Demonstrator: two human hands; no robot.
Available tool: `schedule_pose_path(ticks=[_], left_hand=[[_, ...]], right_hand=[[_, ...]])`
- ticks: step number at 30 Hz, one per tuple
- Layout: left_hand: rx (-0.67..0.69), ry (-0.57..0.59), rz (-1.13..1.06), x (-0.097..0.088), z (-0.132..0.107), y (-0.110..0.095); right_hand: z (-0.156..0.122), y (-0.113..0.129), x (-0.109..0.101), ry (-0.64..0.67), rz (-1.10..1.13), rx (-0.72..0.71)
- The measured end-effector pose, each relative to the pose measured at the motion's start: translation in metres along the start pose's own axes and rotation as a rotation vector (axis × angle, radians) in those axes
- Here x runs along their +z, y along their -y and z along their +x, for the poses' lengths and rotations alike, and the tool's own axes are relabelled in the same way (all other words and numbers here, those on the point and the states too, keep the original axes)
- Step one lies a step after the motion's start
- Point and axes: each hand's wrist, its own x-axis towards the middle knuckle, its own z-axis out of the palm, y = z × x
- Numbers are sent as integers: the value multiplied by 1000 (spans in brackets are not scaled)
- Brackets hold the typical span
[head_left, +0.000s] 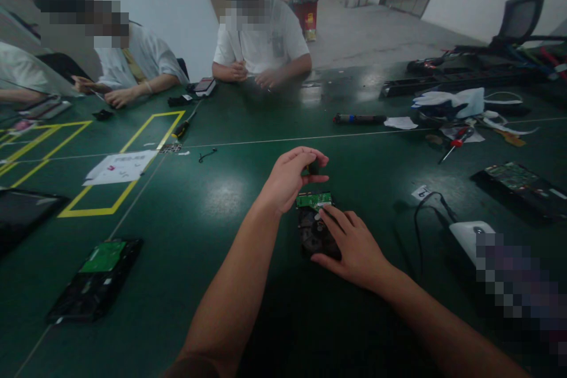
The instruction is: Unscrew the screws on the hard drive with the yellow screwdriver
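A hard disk drive (310, 237) with a green circuit board at its far end lies on the green table in front of me. My right hand (354, 245) grips its right side, with fingertips on the top and the thumb along the near edge. Just above the drive's far end is my left hand (293, 176), its fingers curled around a small dark thing (314, 166). That thing is mostly covered by the fingers, so its kind cannot be made out.
Other drives lie at left (95, 280) and right (522, 189). Right of my hands is a white device with a black cable (419, 236). Beyond are a red screwdriver (456, 144), gloves (460, 103) and a yellow-black screwdriver (182, 127). People sit across the table.
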Motion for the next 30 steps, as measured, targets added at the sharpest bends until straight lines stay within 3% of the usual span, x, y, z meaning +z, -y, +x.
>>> schedule_pose_path(ticks=[4,9,17,24,30], left_hand=[[29,-37,113,-2,1,2],[38,17,202,-2,-1,0],[-28,13,31,3,-1,1],[4,12,125,0,0,1],[-22,57,-40,6,-1,1]], right_hand=[[-1,-2,2,-1,-1,0],[-3,-3,5,-28,9,-14],[-1,-2,6,-13,-18,1],[-3,-2,7,-26,-17,0],[-3,0,4,-38,-13,-4]])
